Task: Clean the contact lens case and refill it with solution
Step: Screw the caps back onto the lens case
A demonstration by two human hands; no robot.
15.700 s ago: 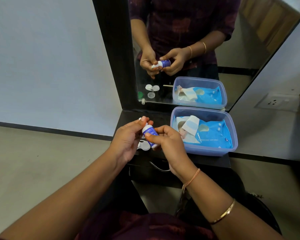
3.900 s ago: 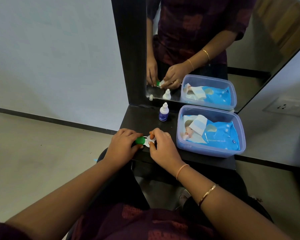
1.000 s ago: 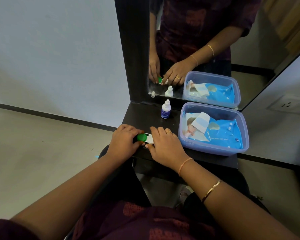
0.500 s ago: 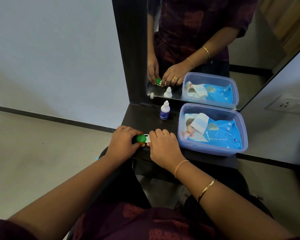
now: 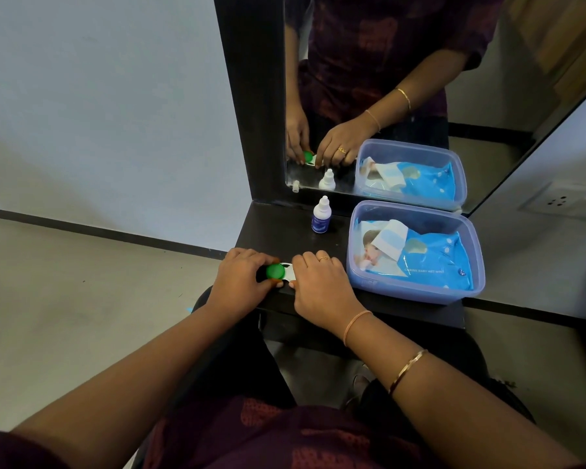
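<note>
The white contact lens case (image 5: 289,273) lies on the dark shelf (image 5: 281,236) near its front edge. My left hand (image 5: 241,279) grips the green cap (image 5: 275,271) on the case's left well, thumb and fingers curled round it. My right hand (image 5: 318,286) covers the case's right half with its fingers curled over it; that side's cap is hidden. The small solution bottle (image 5: 321,215), white with a blue label and capped, stands upright farther back, apart from both hands.
A clear blue plastic tub (image 5: 416,289) with a blue wet-wipes pack (image 5: 433,258) fills the shelf's right side. A black-framed mirror (image 5: 386,79) rises behind the shelf and reflects everything. A wall socket (image 5: 562,201) is at the right. Floor lies below left.
Both hands stay on the case. My right hand has settled further over the case's right half, hiding more of the white. The bottle and tub have not moved.
</note>
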